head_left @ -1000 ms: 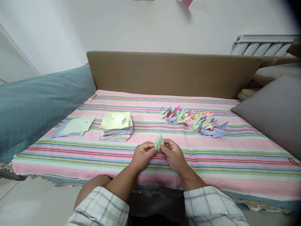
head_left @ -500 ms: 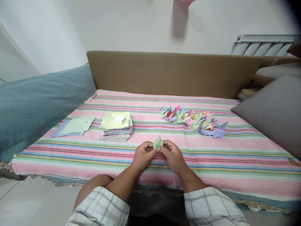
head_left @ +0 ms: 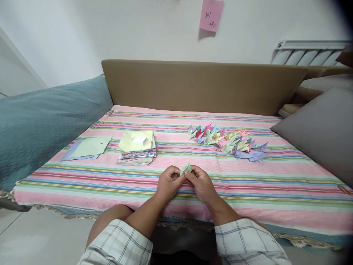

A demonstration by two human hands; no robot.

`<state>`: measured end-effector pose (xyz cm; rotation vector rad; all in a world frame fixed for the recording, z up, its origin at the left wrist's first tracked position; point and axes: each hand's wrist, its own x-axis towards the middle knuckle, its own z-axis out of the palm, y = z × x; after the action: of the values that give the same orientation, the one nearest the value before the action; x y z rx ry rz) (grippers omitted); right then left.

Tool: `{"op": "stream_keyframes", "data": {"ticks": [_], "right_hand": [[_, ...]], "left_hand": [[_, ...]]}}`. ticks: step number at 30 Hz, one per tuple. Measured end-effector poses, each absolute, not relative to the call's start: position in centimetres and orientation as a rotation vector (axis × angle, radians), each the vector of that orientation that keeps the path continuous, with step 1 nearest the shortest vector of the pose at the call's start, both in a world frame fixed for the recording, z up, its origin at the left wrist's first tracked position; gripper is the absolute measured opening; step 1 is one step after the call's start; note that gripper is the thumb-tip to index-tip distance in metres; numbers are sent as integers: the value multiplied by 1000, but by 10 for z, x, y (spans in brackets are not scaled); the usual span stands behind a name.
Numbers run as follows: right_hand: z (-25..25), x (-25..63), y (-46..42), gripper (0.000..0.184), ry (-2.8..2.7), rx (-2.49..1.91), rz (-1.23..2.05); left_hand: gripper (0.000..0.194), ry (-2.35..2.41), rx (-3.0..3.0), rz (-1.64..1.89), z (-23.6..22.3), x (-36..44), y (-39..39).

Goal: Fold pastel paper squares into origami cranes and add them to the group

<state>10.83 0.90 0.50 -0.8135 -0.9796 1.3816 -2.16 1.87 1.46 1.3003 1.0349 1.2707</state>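
Note:
A small folded piece of pale green paper (head_left: 185, 169) is held between both hands above the striped cloth (head_left: 116, 184). My left hand (head_left: 169, 181) pinches its left side with the thumb in front. From the right, my right hand (head_left: 202, 183) grips it, thumb pressed on the paper's lower part. The two thumb tips nearly meet below the paper, and the fingers behind it are partly hidden. Beyond my right hand lie rows of folded paper cranes (head_left: 228, 145) in many colours.
Left of my hands stands a stack of square paper (head_left: 135, 147) with a small white block (head_left: 140, 140) on top. Loose sheets (head_left: 91, 147) lie farther left. A grey cushion (head_left: 320, 125) is at the right, and a pink note (head_left: 211, 15) hangs on the wall.
The green paper has turned and shows less of its face, its tip now leaning right. My thumbs have drawn closer together. On the wall, the pink note has swung down flat.

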Motion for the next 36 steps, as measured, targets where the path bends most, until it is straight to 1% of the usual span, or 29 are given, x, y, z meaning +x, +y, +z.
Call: {"op": "stream_keyframes", "data": {"ticks": [5, 8, 9, 12, 13, 15, 16, 18, 26, 29, 36], "right_hand": [[5, 110, 10, 21, -895, -780, 1462], [10, 111, 9, 23, -874, -767, 1493], [11, 111, 8, 23, -870, -762, 1506], [13, 111, 7, 25, -860, -754, 1533], [12, 111, 7, 24, -858, -757, 1535], [10, 111, 8, 23, -853, -770, 1527], [9, 110, 8, 23, -850, -780, 1516], [6, 110, 9, 22, -850, -805, 1487], [6, 112, 11, 16, -1053, -836, 1300], [9, 115, 9, 12, -1177, -837, 1213], [17, 121, 4, 18, -1372, -789, 978]], "left_hand": [[20, 986, 1411, 1259, 21, -27, 18], [20, 923, 1352, 1275, 25, -29, 18], [22, 908, 1293, 1270, 25, -29, 18], [37, 882, 1173, 1225, 24, -29, 18], [37, 880, 1191, 1215, 23, -29, 18], [27, 874, 1269, 1209, 23, -29, 17], [23, 865, 1289, 1207, 24, -28, 17], [22, 829, 1253, 1192, 25, -27, 16], [36, 738, 1020, 1035, 26, -23, 15], [36, 741, 1003, 1020, 24, -24, 17], [32, 758, 1041, 1092, 25, -25, 18]]}}
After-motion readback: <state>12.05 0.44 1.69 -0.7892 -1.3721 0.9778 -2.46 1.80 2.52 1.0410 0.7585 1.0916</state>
